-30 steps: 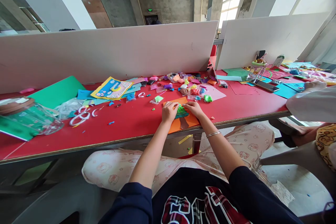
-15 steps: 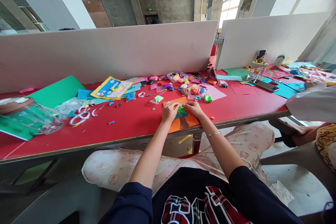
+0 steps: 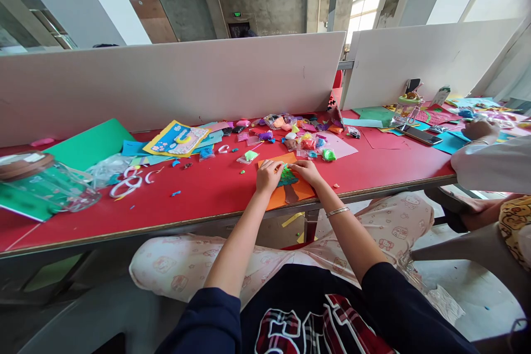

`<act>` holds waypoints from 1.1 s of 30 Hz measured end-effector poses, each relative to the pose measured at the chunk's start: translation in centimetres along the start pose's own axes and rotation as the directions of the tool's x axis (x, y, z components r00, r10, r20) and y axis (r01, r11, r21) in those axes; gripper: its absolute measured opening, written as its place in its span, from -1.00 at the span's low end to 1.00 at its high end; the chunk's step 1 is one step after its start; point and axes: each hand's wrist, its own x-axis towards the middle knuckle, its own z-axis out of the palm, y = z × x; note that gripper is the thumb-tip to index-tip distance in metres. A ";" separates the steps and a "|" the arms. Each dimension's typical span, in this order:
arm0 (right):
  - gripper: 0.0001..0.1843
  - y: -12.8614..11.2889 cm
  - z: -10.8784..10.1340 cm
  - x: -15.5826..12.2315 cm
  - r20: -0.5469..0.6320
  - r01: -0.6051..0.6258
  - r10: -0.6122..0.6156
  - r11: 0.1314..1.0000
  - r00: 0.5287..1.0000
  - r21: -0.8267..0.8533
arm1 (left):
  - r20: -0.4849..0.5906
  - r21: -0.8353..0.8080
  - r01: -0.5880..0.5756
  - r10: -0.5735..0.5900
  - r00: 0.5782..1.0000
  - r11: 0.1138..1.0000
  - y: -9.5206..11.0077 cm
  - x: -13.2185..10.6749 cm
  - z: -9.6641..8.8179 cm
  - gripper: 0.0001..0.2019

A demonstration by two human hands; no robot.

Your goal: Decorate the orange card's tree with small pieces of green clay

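Observation:
An orange sheet of paper lies at the table's front edge, with a tree picture on it. Its crown is layered green modelling clay, lighter at the top, above a brown trunk. My left hand rests at the crown's upper left, fingers bent and closed at the light green clay. From the right, my right hand meets it, its fingers pinched at the same green clay. Both sets of fingertips partly hide the top of the crown.
Several packets of coloured clay lie behind the sheet, near a bright green lump. White scissors and a clear jar are at left. A phone lies at right, near a co-worker's hand. A white partition stands behind.
My hands stay at the top of the crown with barely any visible shift. The co-worker's hand on the right has moved left and a little forward.

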 end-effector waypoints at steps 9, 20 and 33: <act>-0.71 -0.7 -0.2 -0.5 0.057 0.017 -0.023 0.995 0.998 0.101 | 0.109 -0.020 -0.054 0.056 0.992 0.998 -0.1 -0.3 0.4 -0.81; -0.70 -0.4 -0.2 -0.4 0.108 0.047 -0.058 0.994 0.992 0.095 | 0.131 0.020 -0.128 0.125 0.983 0.992 0.4 -0.2 0.0 -0.84; -0.52 0.1 0.0 0.1 0.098 0.050 -0.066 0.985 0.993 0.164 | 0.133 0.057 -0.133 0.124 0.983 0.990 0.7 -0.2 -0.1 -0.77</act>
